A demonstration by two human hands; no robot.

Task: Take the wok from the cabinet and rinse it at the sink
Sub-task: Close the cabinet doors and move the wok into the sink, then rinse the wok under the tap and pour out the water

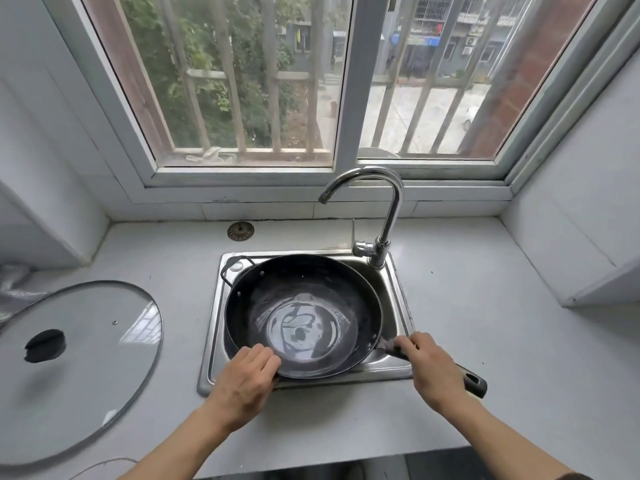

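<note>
A black wok [304, 299] sits in the steel sink [212, 341], with a shallow pool of water in its bottom. My left hand [247, 379] grips the wok's near rim, fingers curled over the edge. My right hand [429, 367] is closed around the wok's long black handle [472, 379], which sticks out over the sink's right front corner. A small loop handle [228, 268] on the wok's far side points to the sink's back left. The chrome faucet [384, 216] curves over the sink's back right; no water runs from its spout.
A glass lid [86, 358] with a black knob lies upside down on the white counter at left. A round drain strainer [240, 231] lies behind the sink. White walls close in on both sides, and a barred window is straight ahead.
</note>
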